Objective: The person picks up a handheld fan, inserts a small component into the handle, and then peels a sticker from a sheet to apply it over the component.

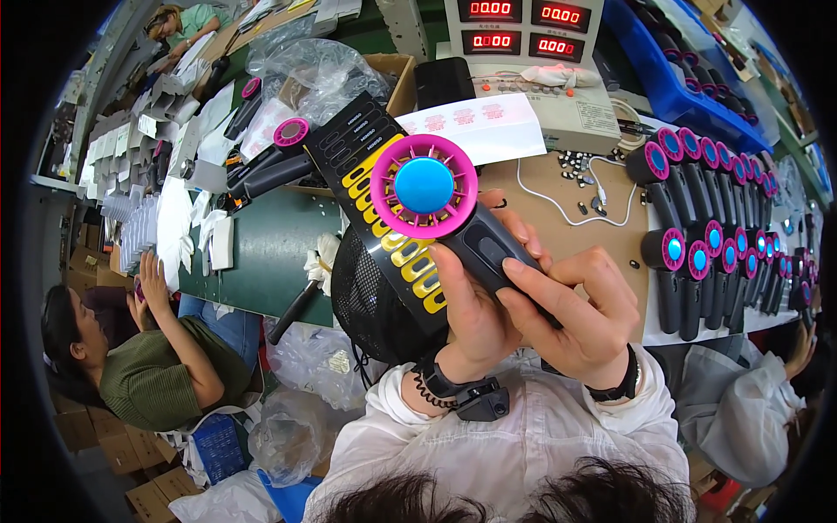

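A handheld fan [424, 185] with a pink slotted ring, a blue round centre and a black handle is held up in front of me, its head pointing to the upper left. My left hand [478, 318] is wrapped round the handle from below and behind, with fingertips showing past its far edge. On the lower part of the handle, my right hand [582, 315] pinches with thumb and fingers near an oval panel. Under and left of the fan lies a sticker sheet [418, 266] with black and yellow oval labels, partly over a black mesh bag [357, 296].
Rows of similar fans [697, 261] stand at the right, below a blue bin [697, 78]. A meter unit [523, 35] with red digits is at the back. A white cable [558, 209] and small black parts lie on the brown board [558, 187]. Co-workers [166, 366] sit nearby.
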Demonstrator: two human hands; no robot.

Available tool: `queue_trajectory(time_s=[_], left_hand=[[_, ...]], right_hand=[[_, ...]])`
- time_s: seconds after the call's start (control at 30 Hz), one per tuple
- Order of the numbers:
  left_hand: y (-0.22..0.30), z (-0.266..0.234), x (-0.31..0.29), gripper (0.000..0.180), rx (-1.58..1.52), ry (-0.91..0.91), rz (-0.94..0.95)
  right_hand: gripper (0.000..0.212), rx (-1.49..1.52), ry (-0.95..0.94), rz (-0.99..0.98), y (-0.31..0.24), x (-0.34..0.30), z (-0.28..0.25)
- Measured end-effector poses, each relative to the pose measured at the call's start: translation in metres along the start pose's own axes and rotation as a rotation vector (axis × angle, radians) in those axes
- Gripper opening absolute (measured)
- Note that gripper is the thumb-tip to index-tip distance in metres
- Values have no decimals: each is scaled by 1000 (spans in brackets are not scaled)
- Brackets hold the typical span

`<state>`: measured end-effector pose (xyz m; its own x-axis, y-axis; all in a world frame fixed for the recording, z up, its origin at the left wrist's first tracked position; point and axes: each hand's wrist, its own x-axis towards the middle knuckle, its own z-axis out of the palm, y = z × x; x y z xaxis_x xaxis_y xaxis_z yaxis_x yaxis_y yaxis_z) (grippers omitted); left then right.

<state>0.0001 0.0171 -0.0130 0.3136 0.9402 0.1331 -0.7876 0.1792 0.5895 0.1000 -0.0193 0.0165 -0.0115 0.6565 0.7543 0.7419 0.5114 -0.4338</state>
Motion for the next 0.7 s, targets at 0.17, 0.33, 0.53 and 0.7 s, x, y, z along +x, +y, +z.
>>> queue_trajectory(time_s=[0.17, 0.33, 0.53, 0.7], left_hand=[[-3, -2, -1, 71, -63, -17, 34], [-4, -1, 0, 71, -60, -15, 46], [-6, -1, 0, 71, -13, 2, 56], [-6, 2, 0, 71, -74, 22, 54]], right_hand=[[37, 5, -8, -4, -2, 0, 0], [35, 15, 19, 3, -2, 0, 1], [33, 36, 39, 8, 0, -1, 2], [31, 26, 35, -13, 0, -1, 2]])
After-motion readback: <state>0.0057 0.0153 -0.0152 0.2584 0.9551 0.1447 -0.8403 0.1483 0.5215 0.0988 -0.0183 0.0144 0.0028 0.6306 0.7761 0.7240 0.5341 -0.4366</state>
